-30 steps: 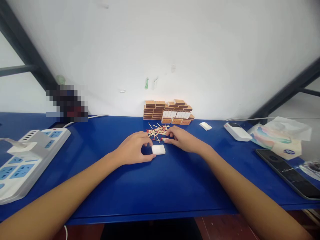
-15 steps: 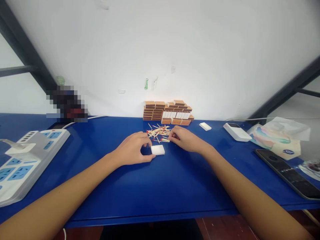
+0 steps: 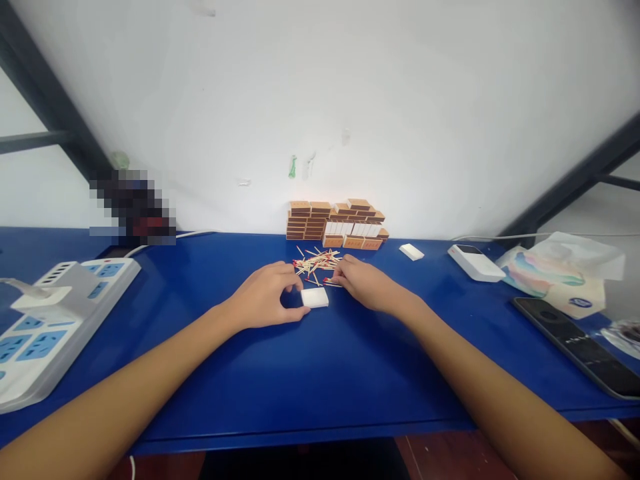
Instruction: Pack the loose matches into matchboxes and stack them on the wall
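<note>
A small white matchbox tray (image 3: 315, 297) lies on the blue table (image 3: 320, 373). My left hand (image 3: 265, 297) curls round its left end, thumb and fingers pinching it. My right hand (image 3: 365, 283) rests just right of the tray with its fingertips pinched on matches at the near edge of a loose pile of red-tipped matches (image 3: 315, 261). Behind the pile stands a stack of brown matchboxes (image 3: 334, 224) against the white wall.
A white power strip (image 3: 50, 320) lies at the left. At the right are another white tray (image 3: 411, 251), a white device (image 3: 475, 262), a tissue pack (image 3: 555, 280) and a black phone (image 3: 580, 347). Dark metal struts rise at both sides.
My right hand has slid a little left and nearer, pulling matches from the pile toward the tray. My left hand and the tray have hardly moved.
</note>
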